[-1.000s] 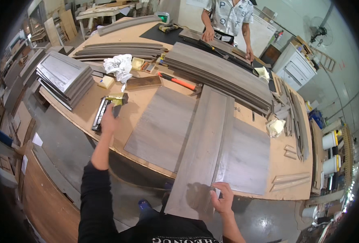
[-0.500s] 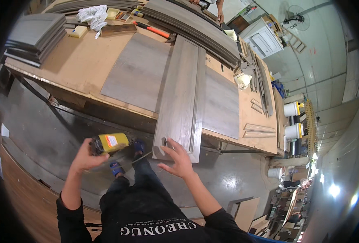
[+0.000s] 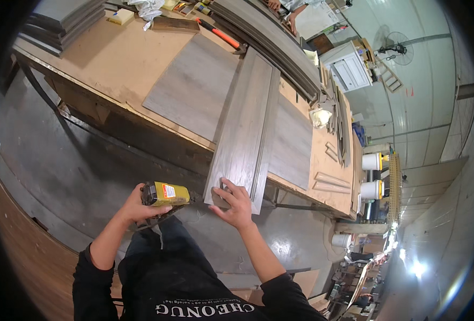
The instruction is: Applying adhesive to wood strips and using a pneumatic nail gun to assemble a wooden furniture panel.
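My left hand [image 3: 135, 205] is closed around the handle of a yellow and black nail gun [image 3: 171, 194], held in the air beyond the table's near edge. Its nose points right, close to the near left corner of a long grey panelled cabinet door [image 3: 239, 117]. The door's near end overhangs the table. My right hand [image 3: 235, 204] rests on that end, fingers apart, the thumb toward the nail gun; shadow hides what is under the fingertips. Beneath the door lies a flat grey board [image 3: 194, 85], showing on both sides of it.
A hammer [image 3: 218, 34] with an orange handle lies by the door's far end. Stacked grey panels [image 3: 68, 21] stand at the far left, long grey boards [image 3: 269, 40] at the back. Short trim strips [image 3: 331, 183] lie at right. Another person's hand [image 3: 293, 17] is across the table.
My left hand has brought the nail gun rightward, nearer the door's end. My right hand has settled onto the door. The view has shifted, and the person's arm across the table is still there.
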A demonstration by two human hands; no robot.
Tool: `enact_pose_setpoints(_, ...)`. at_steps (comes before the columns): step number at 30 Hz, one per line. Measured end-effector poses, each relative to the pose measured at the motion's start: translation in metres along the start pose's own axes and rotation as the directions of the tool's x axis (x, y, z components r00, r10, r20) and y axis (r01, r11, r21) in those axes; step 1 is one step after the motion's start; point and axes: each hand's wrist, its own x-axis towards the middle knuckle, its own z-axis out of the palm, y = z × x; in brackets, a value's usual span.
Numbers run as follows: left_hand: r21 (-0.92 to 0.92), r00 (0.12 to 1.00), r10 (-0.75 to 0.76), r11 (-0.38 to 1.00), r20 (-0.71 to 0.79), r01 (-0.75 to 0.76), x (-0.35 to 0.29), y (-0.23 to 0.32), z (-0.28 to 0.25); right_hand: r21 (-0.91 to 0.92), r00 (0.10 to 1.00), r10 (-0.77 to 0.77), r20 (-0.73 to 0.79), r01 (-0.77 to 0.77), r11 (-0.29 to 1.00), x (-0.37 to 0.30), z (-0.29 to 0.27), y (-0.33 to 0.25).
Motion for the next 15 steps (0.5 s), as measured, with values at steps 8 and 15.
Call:
enact_pose_setpoints(8, -0.01, 0.979, -0.125, 0.992, 0.159, 0.128, 0.002, 0.034, 0.007, 0.01, 0.999, -0.016, -0.046, 0.016, 1.0, 0.001, 0.003, 0.003)
enact_pose_setpoints(15, 0.02, 0.986, -0.128, 0.992, 0.108, 0.127, 0.0, 0.029, 0.008, 0.009, 1.0, -0.005, -0.025, 0.006, 1.0, 0.0, 0.0, 0.003)
